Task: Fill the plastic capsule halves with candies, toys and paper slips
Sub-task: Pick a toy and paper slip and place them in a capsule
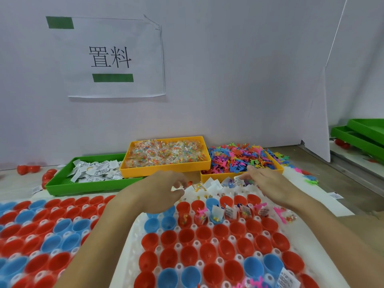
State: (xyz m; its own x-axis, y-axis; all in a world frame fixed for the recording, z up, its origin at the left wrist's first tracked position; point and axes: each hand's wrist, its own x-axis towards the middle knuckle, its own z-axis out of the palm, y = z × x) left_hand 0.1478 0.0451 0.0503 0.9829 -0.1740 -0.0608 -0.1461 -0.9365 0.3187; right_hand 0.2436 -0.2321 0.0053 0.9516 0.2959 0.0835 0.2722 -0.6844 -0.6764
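The left hand (161, 191) blurs at its fingertips; its grip is unclear. Forearms hide several capsule halves (188, 255).

Both hands, left hand (161, 191) and right hand (270, 183), hover over the white capsule tray (133, 242); beyond them sit the candy tray (166, 169), toy tray (220, 176) and paper-slip tray (83, 187).

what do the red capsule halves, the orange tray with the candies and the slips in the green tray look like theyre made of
Red capsule halves: moulded plastic by the look, smooth with a slight sheen and thin even rims.
Orange tray: likely rigid plastic, uniform colour, softly glossy walls with rounded corners.
Slips in the green tray: probably paper, flat white, printed and creased; a thin film cannot be ruled out.
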